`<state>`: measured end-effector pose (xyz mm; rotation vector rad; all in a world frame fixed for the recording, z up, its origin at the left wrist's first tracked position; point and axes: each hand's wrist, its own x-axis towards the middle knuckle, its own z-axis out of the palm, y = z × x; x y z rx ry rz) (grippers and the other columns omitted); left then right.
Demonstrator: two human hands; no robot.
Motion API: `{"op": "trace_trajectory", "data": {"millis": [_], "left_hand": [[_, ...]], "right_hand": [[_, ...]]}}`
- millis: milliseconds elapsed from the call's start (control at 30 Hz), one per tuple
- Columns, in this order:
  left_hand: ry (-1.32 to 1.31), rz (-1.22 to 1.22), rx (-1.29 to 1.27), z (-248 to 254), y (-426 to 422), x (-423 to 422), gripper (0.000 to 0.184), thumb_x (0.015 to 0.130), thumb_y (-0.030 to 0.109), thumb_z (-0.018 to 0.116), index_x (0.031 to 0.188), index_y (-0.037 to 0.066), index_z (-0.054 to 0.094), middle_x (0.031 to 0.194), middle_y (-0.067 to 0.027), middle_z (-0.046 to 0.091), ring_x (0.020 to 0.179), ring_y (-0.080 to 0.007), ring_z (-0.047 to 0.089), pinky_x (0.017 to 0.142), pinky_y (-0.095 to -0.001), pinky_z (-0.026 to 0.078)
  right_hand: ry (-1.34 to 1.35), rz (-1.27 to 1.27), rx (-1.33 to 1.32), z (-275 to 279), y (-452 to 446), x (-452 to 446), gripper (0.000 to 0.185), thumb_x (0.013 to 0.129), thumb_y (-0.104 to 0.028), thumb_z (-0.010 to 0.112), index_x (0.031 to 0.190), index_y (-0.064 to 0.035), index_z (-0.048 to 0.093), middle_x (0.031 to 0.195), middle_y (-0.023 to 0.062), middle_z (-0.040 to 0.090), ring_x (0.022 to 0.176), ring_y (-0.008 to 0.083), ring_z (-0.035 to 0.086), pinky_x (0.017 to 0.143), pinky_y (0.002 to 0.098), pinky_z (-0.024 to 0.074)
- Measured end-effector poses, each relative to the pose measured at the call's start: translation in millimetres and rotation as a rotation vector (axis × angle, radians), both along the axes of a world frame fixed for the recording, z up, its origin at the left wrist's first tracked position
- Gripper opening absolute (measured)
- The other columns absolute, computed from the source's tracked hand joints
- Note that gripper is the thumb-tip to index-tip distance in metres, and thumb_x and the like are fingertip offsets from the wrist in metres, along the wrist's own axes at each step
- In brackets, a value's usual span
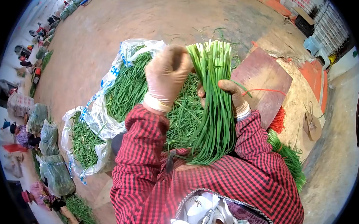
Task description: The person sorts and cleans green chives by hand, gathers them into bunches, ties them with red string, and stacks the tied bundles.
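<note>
My right hand (pixel 234 95), in a pale glove, grips a thick bunch of garlic chives (pixel 216 101) around its upper part. The bunch's white-green cut ends point away from me, and its leaves hang over my lap. Just left of the stem ends is my left hand (pixel 168 77), gloved too and blurred, its fingers curled in. Whatever those fingers may hold is hidden. Below and between both hands lies a heap of loose green stalks (pixel 185 116). An open clear plastic bag (pixel 113 76) beside my left forearm holds more chives (pixel 129 84).
A second plastic bag (pixel 103 151) of green trimmings sits at the left. To the right are a reddish board (pixel 261 81), red ties (pixel 278 119) and another chive bunch (pixel 286 157). Full bags (pixel 55 175) and other people (pixel 24 133) line the far left; white crates (pixel 330 28) stand back right.
</note>
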<state>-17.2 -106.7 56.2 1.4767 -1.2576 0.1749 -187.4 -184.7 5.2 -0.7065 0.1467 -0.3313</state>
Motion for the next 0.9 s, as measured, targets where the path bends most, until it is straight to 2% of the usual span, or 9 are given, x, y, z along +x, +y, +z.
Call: {"op": "trace_trajectory", "data": {"millis": [67,167,300,433,500,600,733,800,900], "left_hand": [[0.037,0.135,-0.063,-9,2,24,0.003,0.085,0.006,0.066,0.086,0.006,0.068,0.07,-0.0035,0.068,0.061,-0.0085,0.064,0.058,-0.0239,0.052],[0.164,0.187,-0.003,-23,16,64,0.007,0.084,0.008,0.068,0.09,0.004,0.069,0.074,-0.0027,0.069,0.066,-0.0072,0.063,0.062,-0.0231,0.051],[0.346,0.156,0.568,-72,41,101,0.042,0.092,0.042,0.062,0.087,0.001,0.071,0.072,-0.0056,0.069,0.066,-0.0128,0.063,0.067,-0.0282,0.048],[0.293,0.093,0.699,-127,32,75,0.04,0.091,0.036,0.062,0.112,0.003,0.067,0.103,-0.0139,0.071,0.093,-0.0216,0.068,0.084,-0.0323,0.051],[0.349,-0.096,0.68,-150,9,52,0.037,0.091,0.033,0.061,0.112,0.003,0.067,0.108,-0.014,0.069,0.098,-0.0226,0.066,0.087,-0.0329,0.05],[0.21,-0.315,0.71,-171,-36,7,0.033,0.092,0.025,0.061,0.116,0.002,0.066,0.112,-0.0134,0.067,0.102,-0.0202,0.064,0.09,-0.0302,0.048],[0.157,-0.679,0.743,-200,-97,-57,0.035,0.092,0.026,0.062,0.12,0.004,0.065,0.114,-0.0122,0.066,0.101,-0.0205,0.065,0.09,-0.0299,0.049],[0.44,-0.804,0.905,-197,-112,-90,0.037,0.092,0.025,0.062,0.122,0.003,0.063,0.116,-0.0131,0.066,0.1,-0.0206,0.066,0.089,-0.0299,0.05],[0.403,-0.871,0.999,-219,-135,-109,0.035,0.093,0.019,0.061,0.122,0.0,0.062,0.113,-0.0117,0.068,0.101,-0.0177,0.065,0.09,-0.03,0.05]], "right_hand": [[-0.079,0.024,-0.051,5,-4,2,0.074,0.079,-0.036,0.067,0.14,-0.0023,0.042,0.094,0.0138,0.066,0.073,0.0192,0.066,0.065,0.0299,0.057],[-0.072,-0.24,-0.319,19,-21,-15,0.073,0.079,-0.039,0.065,0.136,0.001,0.044,0.091,0.0131,0.065,0.073,0.0177,0.065,0.064,0.0293,0.056],[0.02,-0.577,-0.432,60,-88,-98,0.055,0.083,-0.037,0.063,0.117,0.006,0.057,0.09,0.0118,0.066,0.067,0.0148,0.064,0.058,0.0275,0.0548],[0.272,-0.625,-0.522,109,-104,-177,0.041,0.085,-0.03,0.062,0.109,0.0023,0.06,0.086,0.0084,0.064,0.066,0.012,0.061,0.056,0.0241,0.0511],[0.664,-0.89,-0.574,109,-91,-188,0.036,0.084,-0.026,0.065,0.11,-0.0014,0.06,0.088,0.0065,0.064,0.069,0.0111,0.06,0.06,0.0232,0.0504],[0.982,-0.631,-0.856,52,-128,-217,0.051,0.082,-0.022,0.07,0.127,-0.0025,0.055,0.103,0.0033,0.062,0.093,0.0115,0.057,0.08,0.0267,0.0479],[1.079,-0.653,-0.998,-54,-160,-205,0.051,0.082,-0.027,0.069,0.125,-0.0015,0.057,0.112,0.0057,0.063,0.098,0.0156,0.058,0.089,0.0307,0.0449],[1.109,-0.691,-1.061,-80,-178,-194,0.052,0.081,-0.026,0.069,0.125,-0.0009,0.057,0.112,0.0075,0.064,0.099,0.0171,0.058,0.09,0.0317,0.0447],[1.235,-0.551,-1.079,-101,-201,-162,0.062,0.079,-0.032,0.07,0.13,-0.0008,0.054,0.118,0.0148,0.063,0.107,0.0238,0.059,0.093,0.0342,0.0447]]}}
